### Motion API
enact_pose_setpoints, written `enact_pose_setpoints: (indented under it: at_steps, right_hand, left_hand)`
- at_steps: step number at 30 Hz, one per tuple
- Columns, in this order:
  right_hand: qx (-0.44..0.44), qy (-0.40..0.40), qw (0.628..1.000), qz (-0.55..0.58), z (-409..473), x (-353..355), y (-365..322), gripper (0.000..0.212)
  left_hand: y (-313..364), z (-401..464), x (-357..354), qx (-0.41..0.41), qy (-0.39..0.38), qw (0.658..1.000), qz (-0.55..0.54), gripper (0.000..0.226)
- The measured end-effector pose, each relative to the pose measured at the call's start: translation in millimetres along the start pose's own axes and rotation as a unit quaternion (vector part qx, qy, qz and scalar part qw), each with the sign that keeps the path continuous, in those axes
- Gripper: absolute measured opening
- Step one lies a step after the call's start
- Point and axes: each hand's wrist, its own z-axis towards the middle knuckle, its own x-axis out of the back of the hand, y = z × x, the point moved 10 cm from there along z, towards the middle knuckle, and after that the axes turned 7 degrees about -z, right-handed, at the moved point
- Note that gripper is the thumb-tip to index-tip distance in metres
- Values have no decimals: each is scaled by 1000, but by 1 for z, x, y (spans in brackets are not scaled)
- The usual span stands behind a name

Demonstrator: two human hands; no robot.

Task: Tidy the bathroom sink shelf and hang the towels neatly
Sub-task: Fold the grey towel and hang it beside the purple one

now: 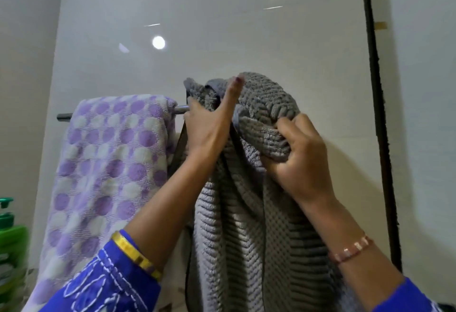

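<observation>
A grey ribbed towel (249, 225) hangs bunched over the right part of a metal towel rail (181, 108) on the white wall. My left hand (209, 124) holds the towel's left top fold, with its thumb stretched up along the cloth and its fingers tucked behind it. My right hand (298, 154) grips a thick bunch of the same towel just below its top right. A white towel with purple dots (106, 163) hangs flat over the left part of the rail.
Green bottles and containers (9, 232) stand at the lower left edge. A dark vertical frame edge (377, 114) runs down the wall to the right of the grey towel. The glossy wall shows light reflections above.
</observation>
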Motion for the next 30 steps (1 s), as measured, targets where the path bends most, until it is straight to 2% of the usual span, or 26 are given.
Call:
enact_pose_setpoints:
  at_steps: [2,3,5,7,8,10,12,14,15,17,19,22,25,28,30]
  right_hand:
    - [7,-28,1000,7,-5,-6,0,25]
    - [20,-59,998,6,-6,-12,-2,27]
    - [51,-140,989,10,-4,-22,-6,31]
    - [32,-187,980,54,7,-21,-5,42]
    - [-3,-182,978,105,17,-14,-4,51]
    - [-66,-103,977,174,43,11,0,61]
    - [-85,-17,994,74,65,30,0,54]
    - [-100,-27,994,-25,80,20,-4,42]
    - [-111,-62,991,-39,84,6,-5,45]
    - [-130,-123,982,-69,87,-20,-8,67]
    - [-144,-148,970,-127,88,-34,-11,88]
    - [-172,-193,950,-176,85,-50,-10,101]
    - [-186,-221,946,-147,80,-60,-4,89]
    - [-159,-174,965,-116,77,-49,-3,70]
    - [-136,-135,976,-106,72,-40,-6,64]
  left_hand:
    - [1,3,-4,26,4,999,20,115]
    - [1,5,-4,36,11,999,14,111]
    - [1,12,-8,49,5,999,-16,88]
    - [0,19,-10,59,-12,998,-33,69]
    - [-2,21,-9,61,-21,997,-30,64]
    - [-6,17,-6,47,-37,998,-34,56]
    - [-9,9,-1,18,-42,998,-44,56]
    - [-13,-1,4,-14,-40,998,-50,55]
    - [-12,-6,6,-29,-39,997,-55,53]
    - [-14,-10,8,-47,-40,995,-72,51]
    - [-16,-15,11,-55,-48,994,-87,51]
    - [-24,-25,14,-74,-68,992,-82,56]
    - [-29,-31,13,-94,-97,988,-68,56]
    - [-28,-32,5,-103,-152,983,-9,51]
    - [-29,-25,8,-82,-155,983,-43,42]
